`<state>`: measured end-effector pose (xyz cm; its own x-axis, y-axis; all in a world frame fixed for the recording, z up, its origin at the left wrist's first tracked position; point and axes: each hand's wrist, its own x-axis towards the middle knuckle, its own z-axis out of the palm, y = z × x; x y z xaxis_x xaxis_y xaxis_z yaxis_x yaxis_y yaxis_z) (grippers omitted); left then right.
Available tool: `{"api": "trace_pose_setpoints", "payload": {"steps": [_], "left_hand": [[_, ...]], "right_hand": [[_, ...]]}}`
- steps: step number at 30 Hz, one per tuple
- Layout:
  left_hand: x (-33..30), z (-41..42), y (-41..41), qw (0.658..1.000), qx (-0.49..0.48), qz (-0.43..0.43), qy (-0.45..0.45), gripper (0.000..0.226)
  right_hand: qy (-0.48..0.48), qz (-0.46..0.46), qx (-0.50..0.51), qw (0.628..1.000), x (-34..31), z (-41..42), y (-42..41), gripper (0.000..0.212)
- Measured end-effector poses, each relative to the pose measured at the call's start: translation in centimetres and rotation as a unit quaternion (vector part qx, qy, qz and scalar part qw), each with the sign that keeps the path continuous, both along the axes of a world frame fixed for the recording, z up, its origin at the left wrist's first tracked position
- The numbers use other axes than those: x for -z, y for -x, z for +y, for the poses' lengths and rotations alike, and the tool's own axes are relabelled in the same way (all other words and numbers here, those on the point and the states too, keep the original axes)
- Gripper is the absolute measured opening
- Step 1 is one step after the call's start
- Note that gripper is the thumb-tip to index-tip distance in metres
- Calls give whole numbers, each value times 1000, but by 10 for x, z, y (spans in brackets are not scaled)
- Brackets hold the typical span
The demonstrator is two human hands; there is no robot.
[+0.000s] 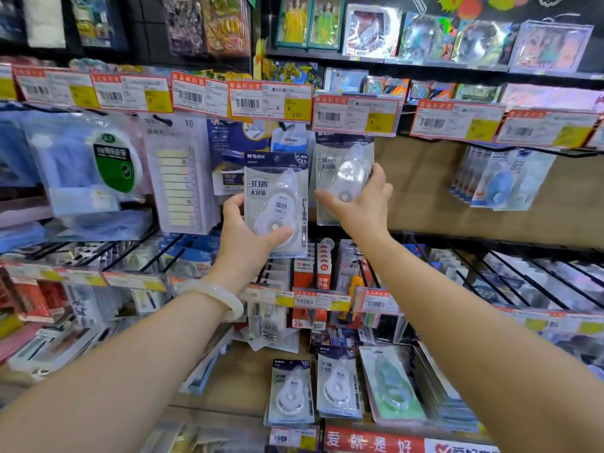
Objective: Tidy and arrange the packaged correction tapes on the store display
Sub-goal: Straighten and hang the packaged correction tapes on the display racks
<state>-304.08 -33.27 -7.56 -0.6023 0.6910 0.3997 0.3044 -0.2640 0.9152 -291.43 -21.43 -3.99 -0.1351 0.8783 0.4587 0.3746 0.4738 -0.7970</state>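
Note:
My left hand [248, 240] grips a packaged correction tape [276, 194] with a dark blue header, holding it upright in front of the display by its lower edge. To its right, my right hand [362, 204] holds the bottom of a second, matching pack [343, 171] that hangs from a peg under the price tags. Low on the display hang two more white correction tape packs [291, 392] [338, 384] beside a green one [392, 387].
A row of red and yellow price tags [271, 101] runs above the pegs. Sticky-note and tape packs [181, 178] hang to the left, blue correction tapes [503, 181] to the right. Black peg hooks [523, 276] jut out from the lower shelf.

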Motion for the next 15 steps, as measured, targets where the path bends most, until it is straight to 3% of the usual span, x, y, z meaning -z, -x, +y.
{"api": "trace_pose_setpoints", "payload": {"steps": [15], "left_hand": [[6,13,2,1000,15,20,-3,72]], "right_hand": [[43,-15,-10,999,-2,25,12,115]]}}
